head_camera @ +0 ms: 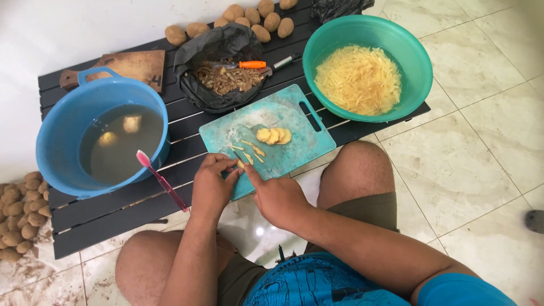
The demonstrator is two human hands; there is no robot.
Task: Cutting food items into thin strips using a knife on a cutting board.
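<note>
I read this as the cutting step: my left hand (211,184) is curled closed, pinning a small potato piece (241,164) at the near edge of the teal cutting board (294,127), while my right hand (276,195) is closed beside it, though I cannot make out a blade. Potato slices (273,135) wait mid-board, with the green bowl (416,62) of cut strips at the desk's far right corner. The next stroke, I judge, calls for keeping fingertips tucked back and the piece steady.
</note>
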